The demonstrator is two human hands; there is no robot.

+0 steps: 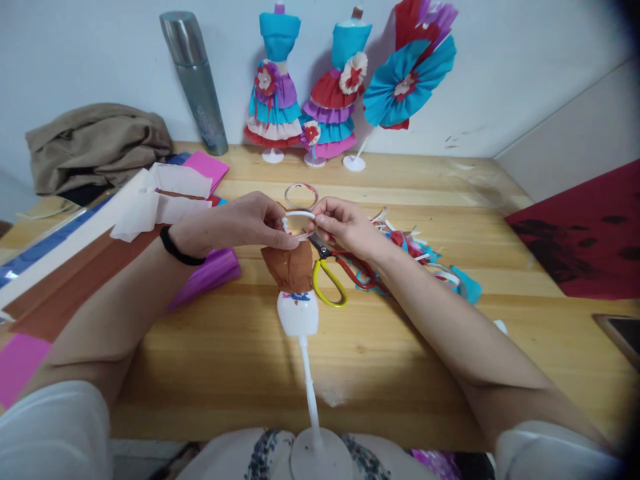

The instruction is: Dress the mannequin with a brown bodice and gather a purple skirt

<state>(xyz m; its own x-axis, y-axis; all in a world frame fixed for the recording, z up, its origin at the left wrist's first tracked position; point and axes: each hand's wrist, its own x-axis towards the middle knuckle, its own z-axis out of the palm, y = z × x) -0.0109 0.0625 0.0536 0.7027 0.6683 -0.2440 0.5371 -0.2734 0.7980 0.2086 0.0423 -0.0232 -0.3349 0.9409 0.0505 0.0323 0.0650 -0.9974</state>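
Head view, items listed:
1. White ring [302,213]: is being held up by both hands, just beyond the brown paper.
2. Left hand [250,223]: is clamping its fingers on the ring's left side; a black band [177,250] is circling the wrist.
3. Right hand [344,225]: is pinching the ring's right side, fingers together on it.
4. Dress form [299,319]: white, on a pole, is wearing brown paper [290,268] at its far end.
5. Scissors [324,253]: are lying just right of that paper on the worktop [240,373].
6. Second ring [301,186]: is resting beyond the hands.
7. Dressed figures [331,90]: three, are standing by the wall, right of a bottle [197,90].
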